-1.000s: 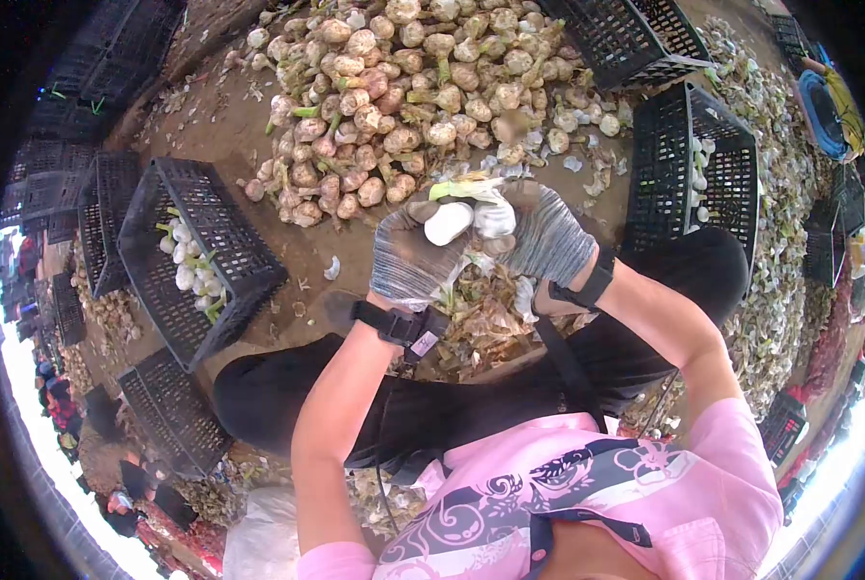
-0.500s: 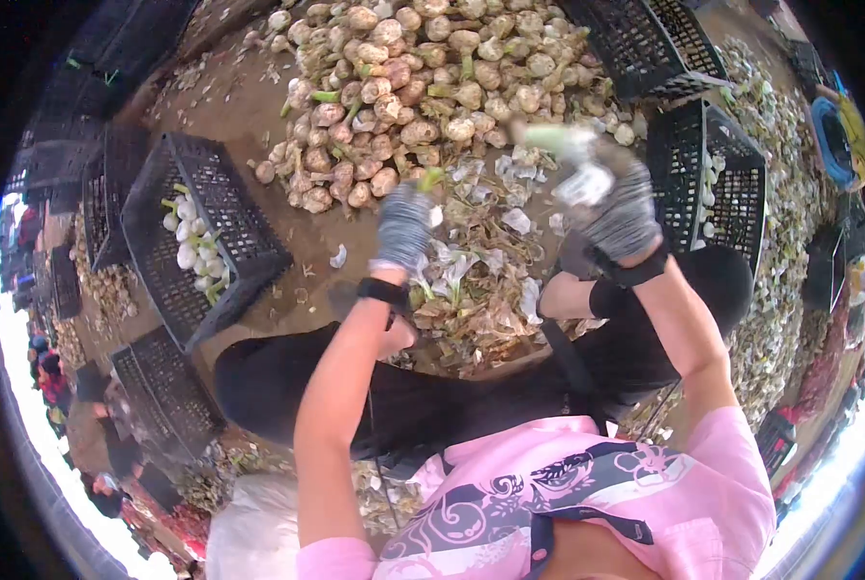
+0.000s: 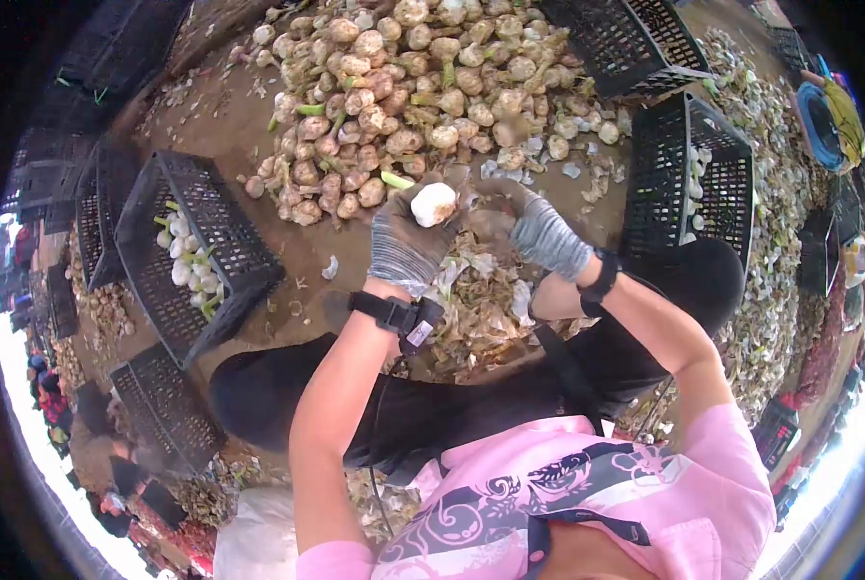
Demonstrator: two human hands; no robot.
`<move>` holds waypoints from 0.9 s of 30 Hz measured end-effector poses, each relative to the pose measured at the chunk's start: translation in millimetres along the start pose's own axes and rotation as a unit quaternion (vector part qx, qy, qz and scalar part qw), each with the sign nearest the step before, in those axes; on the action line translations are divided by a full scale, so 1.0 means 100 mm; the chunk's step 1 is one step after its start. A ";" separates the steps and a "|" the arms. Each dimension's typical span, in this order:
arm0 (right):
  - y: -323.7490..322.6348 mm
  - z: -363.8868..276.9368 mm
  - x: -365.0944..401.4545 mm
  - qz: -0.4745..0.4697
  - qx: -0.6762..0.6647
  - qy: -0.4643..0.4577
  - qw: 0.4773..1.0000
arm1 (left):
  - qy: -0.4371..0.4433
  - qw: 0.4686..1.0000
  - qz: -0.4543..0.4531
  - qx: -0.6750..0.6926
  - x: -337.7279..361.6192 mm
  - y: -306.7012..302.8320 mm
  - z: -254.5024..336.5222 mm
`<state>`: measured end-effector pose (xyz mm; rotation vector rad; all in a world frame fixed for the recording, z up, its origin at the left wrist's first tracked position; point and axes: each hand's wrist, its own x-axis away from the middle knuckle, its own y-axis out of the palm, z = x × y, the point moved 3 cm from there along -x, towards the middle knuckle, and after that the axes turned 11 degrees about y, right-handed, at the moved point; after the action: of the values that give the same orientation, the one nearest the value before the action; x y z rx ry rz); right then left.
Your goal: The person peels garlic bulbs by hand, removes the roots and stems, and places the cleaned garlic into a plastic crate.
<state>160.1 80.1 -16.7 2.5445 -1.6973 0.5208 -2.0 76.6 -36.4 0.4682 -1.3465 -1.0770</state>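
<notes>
My left hand (image 3: 408, 237), in a grey striped glove, is closed around a white garlic bulb (image 3: 433, 205) with a brown patch on its side. A short green stem (image 3: 395, 181) shows above the fingers. My right hand (image 3: 545, 232), gloved the same way, is just right of the bulb, its fingertips smeared by motion and pointing toward it. Behind both hands lies a big heap of garlic bulbs (image 3: 379, 106), many brown and soil-stained. Loose garlic skins and leaves (image 3: 481, 319) cover the ground below the hands, between my legs.
A black crate (image 3: 258, 253) with several white bulbs stands at left, other crates beside it. On the right another black crate (image 3: 638, 203) also holds white bulbs, with a further crate (image 3: 635, 58) behind it. Garlic skins (image 3: 790, 251) spread along the far right, near a blue basin (image 3: 811, 126).
My right hand has come left and down toward my left hand; the white bulb it held no longer shows there. A white bulb is now visible in my left hand.
</notes>
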 end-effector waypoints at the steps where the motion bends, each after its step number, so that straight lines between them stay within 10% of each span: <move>1: 0.02 -0.05 0.00 0.005 0.000 0.000 1.000 | -0.004 1.000 -0.002 -0.002 0.00 -0.01 -0.08; 3: 0.08 -0.13 0.01 0.007 0.089 0.087 0.992 | 0.147 0.913 -0.135 -0.355 0.00 -0.01 -0.13; 5: 0.07 -0.19 0.06 0.020 0.100 0.092 0.991 | 0.069 0.972 -0.112 -0.197 0.01 -0.02 -0.15; 7: 0.09 -0.35 0.20 -0.165 0.052 0.023 0.985 | -0.069 0.997 -0.020 -0.037 0.01 -0.05 -0.21; 11: -0.13 -0.42 0.18 -0.230 -0.019 0.064 0.971 | 0.113 0.941 -0.140 -0.287 0.09 0.03 -0.17; 12: -0.20 -0.45 0.16 -0.129 -0.054 0.064 0.988 | -0.016 0.998 -0.038 -0.045 0.05 -0.01 -0.18; 15: -0.15 -0.20 0.01 0.068 0.107 0.036 0.991 | -0.050 0.998 0.008 -0.037 0.02 -0.04 -0.21; 19: 0.09 -0.24 0.02 -0.004 0.110 0.018 0.994 | -0.058 0.996 0.002 -0.063 0.00 -0.14 -0.27; 20: 0.11 -0.31 0.10 -0.115 -0.175 0.140 0.968 | -0.050 0.993 0.025 -0.108 0.05 -0.12 -0.26; 23: -0.02 -0.39 0.05 -0.177 -0.386 -0.014 0.905 | -0.038 0.992 0.019 -0.119 0.08 -0.09 -0.22; 24: -0.07 -0.22 -0.03 -0.098 -0.457 0.065 0.882 | -0.030 0.992 0.028 -0.117 0.07 -0.08 -0.24; 27: -0.05 0.15 -0.13 0.006 -0.236 0.114 0.965 | -0.034 0.990 0.021 -0.136 -0.03 -0.20 -0.29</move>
<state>163.7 90.5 -34.5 2.0556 -1.5347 0.3399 18.4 61.3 -60.5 0.2016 -1.2396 -1.2298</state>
